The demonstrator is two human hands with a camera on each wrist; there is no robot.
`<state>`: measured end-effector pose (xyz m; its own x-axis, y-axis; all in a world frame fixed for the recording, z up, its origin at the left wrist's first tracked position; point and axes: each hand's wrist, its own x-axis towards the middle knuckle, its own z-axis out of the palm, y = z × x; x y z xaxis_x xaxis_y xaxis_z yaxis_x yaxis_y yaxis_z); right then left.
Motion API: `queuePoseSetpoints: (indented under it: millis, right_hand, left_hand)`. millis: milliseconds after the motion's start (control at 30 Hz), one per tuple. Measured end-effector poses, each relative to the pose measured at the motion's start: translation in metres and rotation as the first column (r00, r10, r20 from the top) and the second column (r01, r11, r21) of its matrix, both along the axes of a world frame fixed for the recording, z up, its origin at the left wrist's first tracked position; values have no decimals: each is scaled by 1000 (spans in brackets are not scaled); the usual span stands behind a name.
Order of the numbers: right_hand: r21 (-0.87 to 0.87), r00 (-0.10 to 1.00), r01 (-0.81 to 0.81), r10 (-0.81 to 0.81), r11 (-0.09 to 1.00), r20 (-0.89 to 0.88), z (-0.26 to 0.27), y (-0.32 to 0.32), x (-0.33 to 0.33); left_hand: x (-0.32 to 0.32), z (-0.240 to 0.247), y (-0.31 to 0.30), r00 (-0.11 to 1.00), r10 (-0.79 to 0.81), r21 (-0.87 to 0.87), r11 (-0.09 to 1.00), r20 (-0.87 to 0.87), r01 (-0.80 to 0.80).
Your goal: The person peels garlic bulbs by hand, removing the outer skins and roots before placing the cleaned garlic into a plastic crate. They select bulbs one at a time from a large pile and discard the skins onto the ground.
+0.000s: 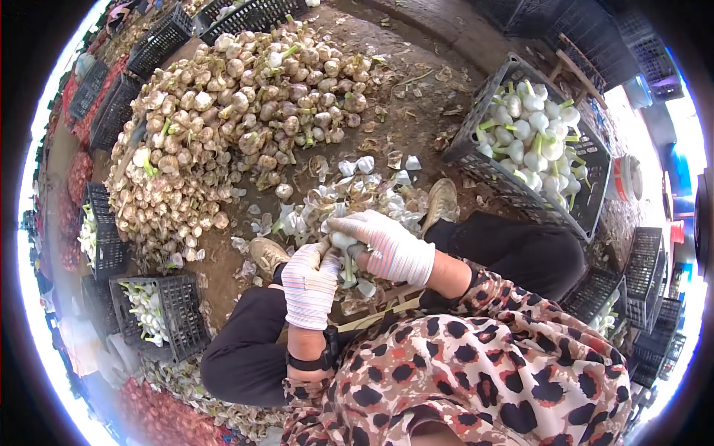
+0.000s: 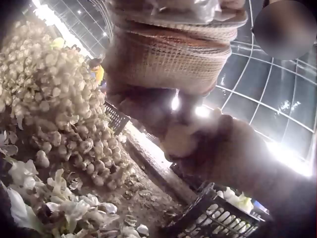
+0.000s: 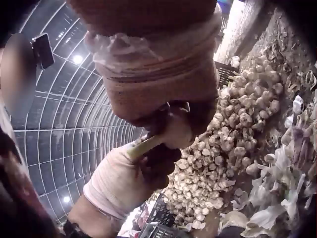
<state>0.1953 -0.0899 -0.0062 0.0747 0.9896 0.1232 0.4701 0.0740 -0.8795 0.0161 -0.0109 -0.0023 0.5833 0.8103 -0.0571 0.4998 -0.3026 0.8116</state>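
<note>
Between the two gloved hands is a pale garlic bulb (image 1: 343, 240) with a short stem. My right hand (image 1: 392, 249) curls its fingers and thumb around the bulb from the right. From the left, my left hand (image 1: 311, 286) pinches at the same bulb, its fingertips close to the right hand's. In the right wrist view the cut green stem (image 3: 144, 148) runs from the bulb toward the left hand (image 3: 116, 176). Beneath the hands, white peeled garlic skins (image 1: 301, 221) lie on the ground. The left wrist view shows the held bulb mostly in shadow.
A large heap of unpeeled garlic (image 1: 245, 97) lies ahead and left. To the right, a black crate (image 1: 476, 160) holds cleaned white bulbs (image 1: 535, 134). Another crate (image 1: 182, 316) with garlic stands at the left. The person's shoes (image 1: 442, 204) flank the skins.
</note>
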Motion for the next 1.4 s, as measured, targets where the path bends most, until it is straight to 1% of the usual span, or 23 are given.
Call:
queuePoseSetpoints:
  millis: [133,167,233,367,400,500,533,600,667,700,733,800,900,967,1033,1067,1133,1200,1233,1300,1333,1367,1400]
  right_hand:
    - [-66,999,-10,6,998,-48,-7,-3,0]
    - [-174,961,-31,-19,984,-276,-6,-3,1]
    - [-353,738,-140,-139,925,-660,0,-4,2]
    - [-367,632,-198,-167,909,-757,-1,1,4]
    - [-204,521,-249,-47,947,-853,-6,3,4]
    - [-502,842,-275,-46,820,-537,-3,10,5]
    - [-522,962,-176,32,835,-273,2,8,2]
    - [-512,777,-306,-101,803,-622,-2,7,6]
    - [-362,510,-350,-149,864,-847,-11,3,1]
    - [-233,370,-323,-104,917,-923,-18,-2,-6]
    - [-215,328,-312,-107,925,-938,-19,-5,-10]
    - [-176,181,-329,-121,928,-976,-23,-2,-10]
    - [-100,-117,-437,-167,894,-979,-29,4,-4]
    - [-81,-181,-479,-189,874,-965,-39,2,2]
    - [-191,-148,-414,-272,890,-951,-36,-4,4]
    - [-228,-35,-390,-262,892,-964,-35,-5,9]
    - [-187,10,-408,-201,894,-980,-45,-9,10]
    - [-52,-150,-526,-152,849,-977,-50,-9,10]
    - [-75,-148,-526,-178,847,-973,-43,-11,9]
    - [53,-146,-521,-28,852,-989,-43,-13,26]
    - [100,281,-199,155,975,-947,-46,-13,46]
    - [61,251,-43,70,997,-965,-46,-17,59]
    - [47,121,138,30,989,-992,-34,-23,80]
  left_hand:
    - [5,-8,-1,999,37,152,988,-23,-33]
    - [6,-7,-1,994,111,1,994,15,-111]
    - [8,-4,-1,962,269,-302,922,57,-240]
    - [6,-19,-1,715,656,-805,547,242,-229]
    - [8,-14,-2,727,660,-791,542,192,-283]
    - [14,-19,-6,847,506,-457,800,164,-390]
    - [13,-20,-7,811,545,-591,733,214,-337]
    - [6,-20,-2,717,635,-800,571,289,-184]
    - [-11,-39,20,386,844,-928,330,373,174]
    - [-22,-46,33,207,923,-897,231,325,377]
    - [-28,-40,49,94,975,-856,129,202,501]
    - [-33,-32,49,169,905,-903,339,390,266]
    - [-11,-16,24,532,688,-769,631,493,-103]
    - [-2,-3,8,870,177,-207,974,460,-89]
    - [9,-7,4,958,82,-174,984,276,-34]
    - [12,-7,5,953,93,-211,977,288,-32]
    - [13,-11,0,947,106,-211,977,302,-42]
    - [17,-10,-3,938,197,-215,967,287,-138]
    - [22,-9,-4,923,284,-259,941,258,-218]
    - [26,-20,3,856,418,-380,877,303,-294]
    - [25,-23,6,821,480,-492,820,309,-293]
    - [20,-27,10,781,550,-599,744,297,-296]
    - [13,-29,12,797,530,-576,761,289,-298]
